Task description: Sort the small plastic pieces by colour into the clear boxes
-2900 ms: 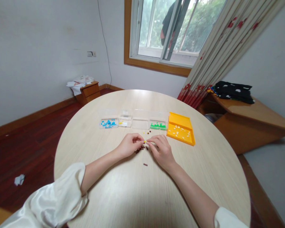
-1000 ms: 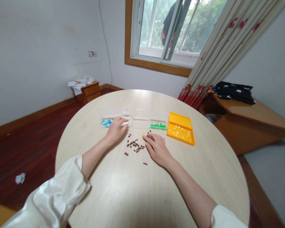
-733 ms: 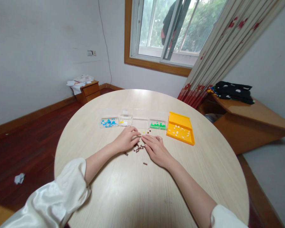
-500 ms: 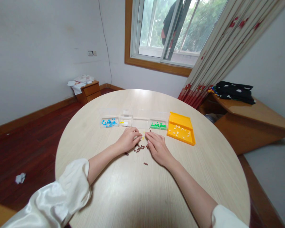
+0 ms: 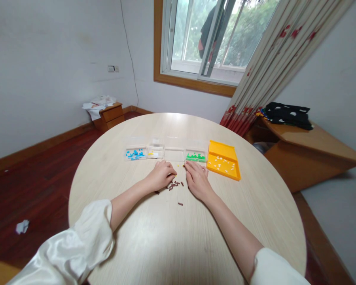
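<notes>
On the round wooden table (image 5: 154, 237), my left hand (image 5: 161, 177) rests with its fingers curled together at the tips. What they pinch is too small to name. My right hand (image 5: 197, 179) lies flat beside it with the fingers stretched toward the green-piece box (image 5: 196, 156). A small heap of brown pieces (image 5: 173, 185) lies between the hands. One brown piece (image 5: 180, 204) lies alone, nearer to me. A tiny yellow piece (image 5: 178, 165) sits just beyond my fingertips.
A row of clear boxes stands beyond the hands: blue pieces (image 5: 135, 153), yellow and white pieces (image 5: 155, 152), one with nothing visible inside (image 5: 174, 153), then the green one. An orange tray (image 5: 225, 152) with white pieces lies at the right. A low wooden bench (image 5: 311, 146) stands beyond the table.
My left hand came back from the yellow-piece box to the brown heap. My right hand slid forward toward the green box. The view tilted slightly.
</notes>
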Demonstrator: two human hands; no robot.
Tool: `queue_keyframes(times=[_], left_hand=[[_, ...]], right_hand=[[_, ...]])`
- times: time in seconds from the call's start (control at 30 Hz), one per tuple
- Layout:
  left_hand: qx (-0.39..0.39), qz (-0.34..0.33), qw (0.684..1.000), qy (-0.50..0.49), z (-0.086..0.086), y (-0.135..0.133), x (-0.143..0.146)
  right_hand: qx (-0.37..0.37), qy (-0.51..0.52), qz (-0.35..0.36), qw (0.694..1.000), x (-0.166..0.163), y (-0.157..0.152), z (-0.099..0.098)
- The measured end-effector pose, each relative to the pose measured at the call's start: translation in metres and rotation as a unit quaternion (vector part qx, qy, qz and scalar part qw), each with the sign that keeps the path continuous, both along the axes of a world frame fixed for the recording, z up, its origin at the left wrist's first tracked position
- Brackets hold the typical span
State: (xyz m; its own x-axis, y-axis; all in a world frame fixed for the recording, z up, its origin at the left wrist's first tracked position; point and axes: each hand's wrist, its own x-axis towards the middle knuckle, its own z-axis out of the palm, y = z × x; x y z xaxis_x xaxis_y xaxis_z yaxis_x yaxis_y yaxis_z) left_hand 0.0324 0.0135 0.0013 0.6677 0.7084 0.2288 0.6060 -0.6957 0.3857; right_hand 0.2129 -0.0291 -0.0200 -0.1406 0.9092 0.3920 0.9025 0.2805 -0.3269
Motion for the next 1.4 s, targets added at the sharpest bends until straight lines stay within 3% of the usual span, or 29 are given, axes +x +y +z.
queue_keyframes(times=[0.37, 0.63, 0.8, 1.0, 1.17, 1.4], left_hand=[[0.001, -0.002, 1.000, 0.003, 0.002, -0.003, 0.003], [0.021, -0.011, 1.000, 0.010, -0.003, 0.000, 0.003], [0.026, -0.005, 1.000, 0.005, -0.003, 0.000, 0.003], [0.036, 0.049, 0.995, -0.073, 0.000, 0.011, -0.007], [0.079, 0.164, 0.970, -0.164, 0.000, 0.035, -0.029], [0.107, 0.233, 0.951, -0.170, -0.004, 0.055, -0.050]], right_hand=[[0.028, -0.035, -0.043, 0.998, -0.004, -0.001, 0.003], [-0.010, -0.055, -0.020, 0.998, -0.005, -0.001, 0.004], [0.006, -0.062, -0.015, 0.998, -0.005, -0.001, 0.002], [0.029, -0.049, 0.005, 0.998, -0.006, -0.002, 0.005], [0.032, -0.035, 0.036, 0.998, -0.006, -0.004, 0.008], [0.011, -0.029, 0.056, 0.998, -0.005, -0.005, 0.010]])
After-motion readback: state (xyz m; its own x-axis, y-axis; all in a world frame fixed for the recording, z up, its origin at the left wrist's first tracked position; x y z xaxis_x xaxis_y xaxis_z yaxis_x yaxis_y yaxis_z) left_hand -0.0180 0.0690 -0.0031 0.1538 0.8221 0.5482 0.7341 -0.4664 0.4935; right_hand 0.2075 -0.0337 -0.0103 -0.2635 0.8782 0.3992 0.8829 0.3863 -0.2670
